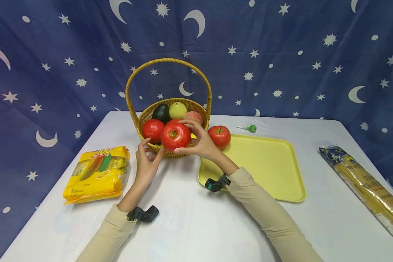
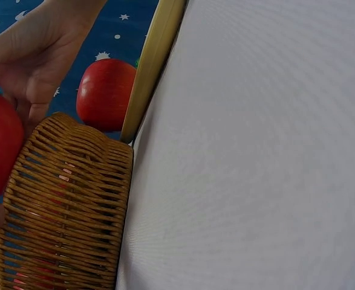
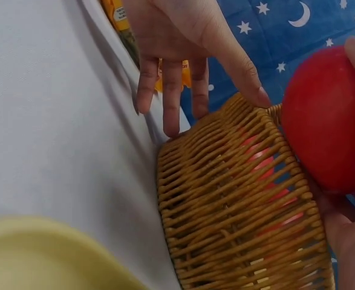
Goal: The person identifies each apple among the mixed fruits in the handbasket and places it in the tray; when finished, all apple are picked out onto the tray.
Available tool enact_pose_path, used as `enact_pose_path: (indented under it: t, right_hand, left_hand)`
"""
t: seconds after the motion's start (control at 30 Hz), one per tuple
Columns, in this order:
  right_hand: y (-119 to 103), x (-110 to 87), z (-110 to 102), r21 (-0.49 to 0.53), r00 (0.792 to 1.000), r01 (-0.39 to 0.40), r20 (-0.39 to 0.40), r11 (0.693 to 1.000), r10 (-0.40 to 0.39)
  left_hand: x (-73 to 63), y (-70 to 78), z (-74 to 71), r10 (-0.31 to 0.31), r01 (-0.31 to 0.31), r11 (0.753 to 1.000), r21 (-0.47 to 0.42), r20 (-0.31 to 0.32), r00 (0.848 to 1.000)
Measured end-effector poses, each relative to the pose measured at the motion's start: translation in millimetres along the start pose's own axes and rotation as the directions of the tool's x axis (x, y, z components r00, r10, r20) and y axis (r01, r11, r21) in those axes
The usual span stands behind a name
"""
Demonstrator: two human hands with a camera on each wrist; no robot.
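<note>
Your right hand (image 1: 201, 142) pinches apple (image 1: 175, 136) — between thumb and fingertips, left of palm — above front rim of basket (image 2: 74, 199). Your left hand (image 1: 146, 163) spread, just beside basket's front-left rim.

Beige slvs (image 1: 265, 214), blk wristbands (image 1: 146, 214)

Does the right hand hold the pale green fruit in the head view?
No, the right hand grips a red apple, while the pale green fruit sits inside the wicker basket.
</note>
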State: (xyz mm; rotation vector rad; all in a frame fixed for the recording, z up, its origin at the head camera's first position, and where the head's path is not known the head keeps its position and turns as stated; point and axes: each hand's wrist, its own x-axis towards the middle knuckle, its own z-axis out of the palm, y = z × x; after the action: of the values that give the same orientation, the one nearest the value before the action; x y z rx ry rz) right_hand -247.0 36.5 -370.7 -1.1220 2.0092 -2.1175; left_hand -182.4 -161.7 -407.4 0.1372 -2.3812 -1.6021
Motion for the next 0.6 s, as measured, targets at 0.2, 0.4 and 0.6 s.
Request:
enact_pose_path:
  t: [0.2, 0.4, 0.6]
  right_hand:
    - [2.0, -3.8, -3.0, -0.013, 0.998, 0.045, 0.048, 0.999, -0.045]
    - [2.7, -8.5, -4.9, -0.021, 0.996, 0.080, 0.049, 0.997, -0.079]
    - [-2.0, -11.3, -8.4, -0.015, 0.994, 0.098, 0.058, 0.995, -0.097]
  left_hand:
    - [-0.5, -0.4, -1.2, 0.001, -0.001, 1.000, 0.008, 0.002, 1.000]
    - [-0.5, -1.4, -0.6, 0.003, -0.003, 1.000, -0.001, 0.003, 1.000]
    - [0.8, -0.9, -0.2, 0.000, 0.000, 1.000, 0.000, -0.003, 1.000]
